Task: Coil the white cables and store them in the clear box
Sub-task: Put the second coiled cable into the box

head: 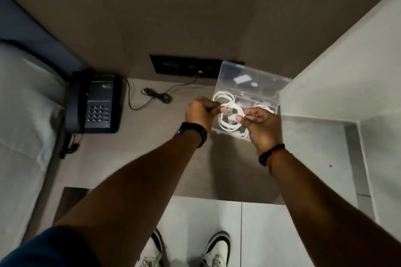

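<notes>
left hand [200, 112] pinching round loops of smooth white cable [227, 115] | right hand [261, 122] pinching its end | coil above clear, rectangular plastic box [269, 93] on matte worktop [152, 136]

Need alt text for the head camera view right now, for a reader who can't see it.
Both hands, left hand and right hand, hold a coiled white cable above an open clear box on a brown desk. A dark telephone sits to the left.
</notes>
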Action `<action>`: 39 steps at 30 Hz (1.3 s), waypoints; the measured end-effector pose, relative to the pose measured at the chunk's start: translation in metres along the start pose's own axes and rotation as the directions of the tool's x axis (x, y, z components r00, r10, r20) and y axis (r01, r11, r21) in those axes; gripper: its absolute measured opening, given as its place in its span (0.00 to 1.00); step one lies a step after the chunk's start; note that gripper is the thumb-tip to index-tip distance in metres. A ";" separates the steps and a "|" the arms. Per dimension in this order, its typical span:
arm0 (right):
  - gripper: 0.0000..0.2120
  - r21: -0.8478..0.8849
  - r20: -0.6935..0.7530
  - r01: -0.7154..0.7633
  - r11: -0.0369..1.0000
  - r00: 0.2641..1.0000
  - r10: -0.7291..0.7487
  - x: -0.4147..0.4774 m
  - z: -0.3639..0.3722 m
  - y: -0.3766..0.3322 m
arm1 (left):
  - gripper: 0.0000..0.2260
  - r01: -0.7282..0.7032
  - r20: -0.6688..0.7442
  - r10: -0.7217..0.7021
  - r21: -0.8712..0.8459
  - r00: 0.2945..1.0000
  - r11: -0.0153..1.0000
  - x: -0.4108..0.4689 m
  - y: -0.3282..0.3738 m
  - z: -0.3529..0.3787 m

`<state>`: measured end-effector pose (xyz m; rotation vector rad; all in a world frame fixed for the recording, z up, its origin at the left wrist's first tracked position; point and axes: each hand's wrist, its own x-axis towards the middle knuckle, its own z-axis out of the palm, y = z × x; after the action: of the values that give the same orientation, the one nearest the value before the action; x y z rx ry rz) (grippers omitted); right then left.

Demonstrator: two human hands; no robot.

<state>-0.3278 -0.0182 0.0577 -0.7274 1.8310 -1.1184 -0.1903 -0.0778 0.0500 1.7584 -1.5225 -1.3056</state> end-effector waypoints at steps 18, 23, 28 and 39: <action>0.02 -0.568 0.008 0.122 0.814 0.990 -0.144 0.054 0.047 0.074 | 0.09 -0.246 -0.015 0.297 0.522 0.955 0.817 0.049 -0.074 0.025; 0.07 -0.748 0.072 0.254 0.613 0.950 -0.305 0.051 0.049 0.069 | 0.08 -0.337 0.051 0.380 0.581 0.923 0.741 0.049 -0.076 0.027; 0.07 -0.831 0.195 0.354 0.429 0.908 -0.372 0.056 0.046 0.072 | 0.07 -0.385 0.090 0.417 0.593 0.905 0.707 0.048 -0.083 0.030; 0.10 -0.892 0.273 0.345 0.294 0.927 -0.259 0.067 0.039 0.073 | 0.11 -0.424 0.243 0.409 0.791 0.879 0.442 0.048 -0.095 0.035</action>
<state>-0.3286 -0.0564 -0.0414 -1.8317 2.2472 -0.0443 -0.1783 -0.0891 -0.0608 1.6027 -2.6591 -0.2861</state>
